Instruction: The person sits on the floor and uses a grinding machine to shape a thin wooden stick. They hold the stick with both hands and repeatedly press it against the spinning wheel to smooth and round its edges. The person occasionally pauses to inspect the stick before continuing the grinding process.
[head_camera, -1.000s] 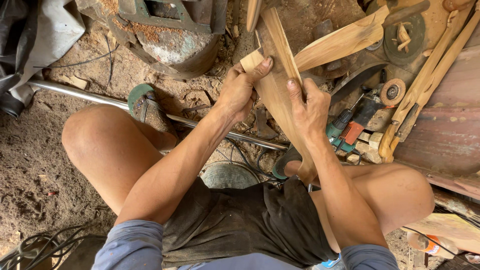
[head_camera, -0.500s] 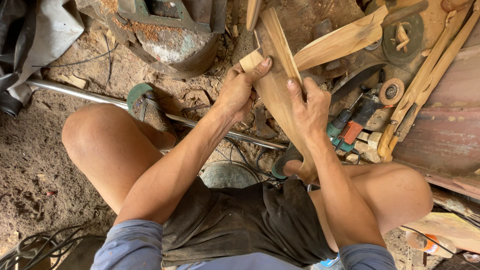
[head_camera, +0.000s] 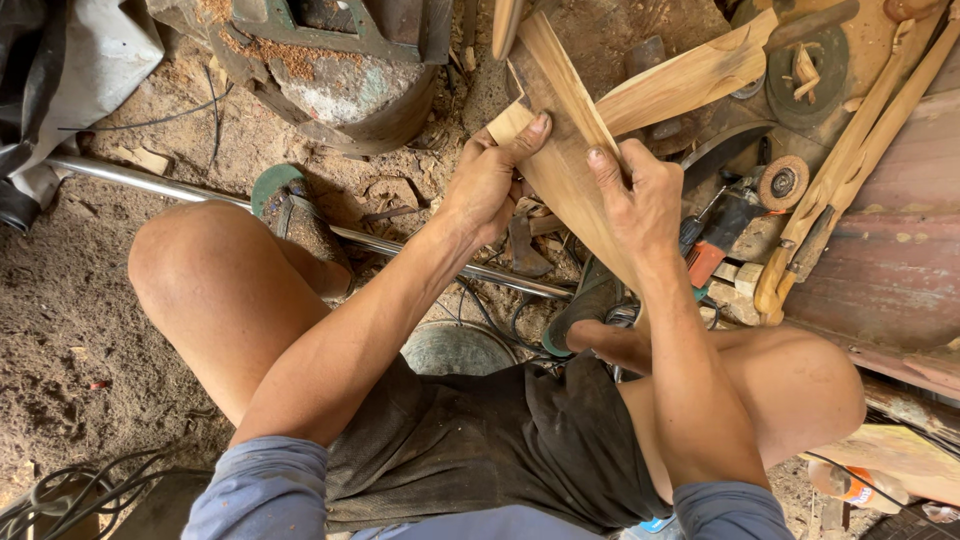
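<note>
I sit with knees apart over a dirt floor. Both my hands grip one long, pale wooden piece (head_camera: 562, 150) that slants from the upper middle down toward my right knee. My left hand (head_camera: 492, 180) clasps its left edge, thumb stretched across the face near a small squared end. On the right edge, my right hand (head_camera: 638, 195) wraps the wood with fingers curled over it. The lower end of the piece is hidden behind my right forearm.
A rusty machine base (head_camera: 330, 60) covered in sawdust stands ahead. A metal pipe (head_camera: 200, 190) runs across the floor under my legs. Carved wooden pieces (head_camera: 850, 150), a round disc (head_camera: 782, 182) and hand tools (head_camera: 715, 240) lie at right. Cables (head_camera: 60, 495) coil at bottom left.
</note>
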